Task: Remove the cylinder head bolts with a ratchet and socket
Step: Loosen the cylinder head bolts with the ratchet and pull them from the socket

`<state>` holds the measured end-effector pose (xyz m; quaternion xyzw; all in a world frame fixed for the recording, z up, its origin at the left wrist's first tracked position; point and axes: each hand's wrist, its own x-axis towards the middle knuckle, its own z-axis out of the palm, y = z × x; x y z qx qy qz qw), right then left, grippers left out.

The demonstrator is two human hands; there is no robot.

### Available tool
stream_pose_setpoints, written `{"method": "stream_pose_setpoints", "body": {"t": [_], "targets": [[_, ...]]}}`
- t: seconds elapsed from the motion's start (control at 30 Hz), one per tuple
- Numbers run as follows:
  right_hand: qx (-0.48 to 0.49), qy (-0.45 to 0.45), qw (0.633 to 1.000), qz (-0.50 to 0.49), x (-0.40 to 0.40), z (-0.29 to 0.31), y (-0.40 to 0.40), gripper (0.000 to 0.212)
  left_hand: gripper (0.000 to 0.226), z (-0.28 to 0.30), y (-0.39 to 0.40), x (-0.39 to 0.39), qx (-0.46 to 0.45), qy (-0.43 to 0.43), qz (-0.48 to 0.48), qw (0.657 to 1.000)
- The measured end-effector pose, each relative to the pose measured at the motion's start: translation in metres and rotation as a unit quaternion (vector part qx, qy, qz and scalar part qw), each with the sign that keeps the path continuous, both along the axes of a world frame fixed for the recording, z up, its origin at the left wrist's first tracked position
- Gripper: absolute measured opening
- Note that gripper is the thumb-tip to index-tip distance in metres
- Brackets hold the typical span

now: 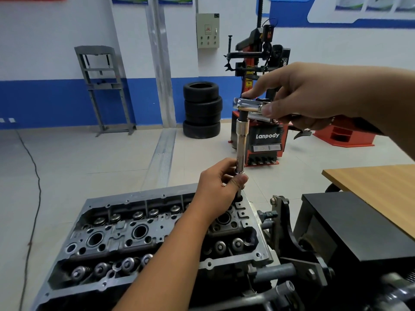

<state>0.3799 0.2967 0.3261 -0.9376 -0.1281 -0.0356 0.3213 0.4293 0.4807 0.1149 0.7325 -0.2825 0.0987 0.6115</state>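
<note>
Cylinder head [139, 239] fills the lower left, valve gear up, so the bolt wells face the tool. Right hand [314, 95] at centre right grips the ratchet [248, 106] level; left hand [215, 187] pinches the long socket [242, 144] — fingers steadying it upright over a bolt [239, 194] at the head's far corner.

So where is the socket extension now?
In the head view, the extension stands upright right of centre, between the right hand above and left hand below.

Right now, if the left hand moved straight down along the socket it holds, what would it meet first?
Probably the cylinder head: the left hand pinches the lower end of the long socket just above the head's far corner. Depth there is unclear.
</note>
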Motion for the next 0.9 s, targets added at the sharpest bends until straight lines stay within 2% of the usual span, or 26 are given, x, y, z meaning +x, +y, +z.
{"method": "stream_pose_setpoints", "body": {"t": [0.17, 0.4, 0.53, 0.73, 0.9], "targets": [[-0.027, 0.034, 0.999, 0.001, 0.001, 0.013, -0.001, 0.03, 0.037, -0.001, 0.0, -0.001, 0.007, -0.013, -0.013, 1.0], [-0.158, -0.045, 0.986, 0.002, -0.012, 0.009, 0.009, 0.024, 0.033, -0.002, 0.0, -0.004, 0.011, -0.009, -0.013, 1.0], [-0.227, -0.112, 0.967, -0.015, -0.019, -0.001, 0.015, 0.034, 0.007, 0.01, -0.008, -0.018, 0.005, 0.02, -0.009, 1.0], [-0.22, -0.082, 0.971, -0.039, -0.021, -0.004, 0.018, 0.034, 0.015, 0.063, -0.032, -0.015, -0.059, -0.005, -0.023, 0.998], [-0.168, -0.085, 0.979, -0.077, -0.023, -0.01, 0.013, 0.023, 0.023, 0.06, -0.044, -0.01, -0.048, -0.025, -0.009, 0.999]]}}
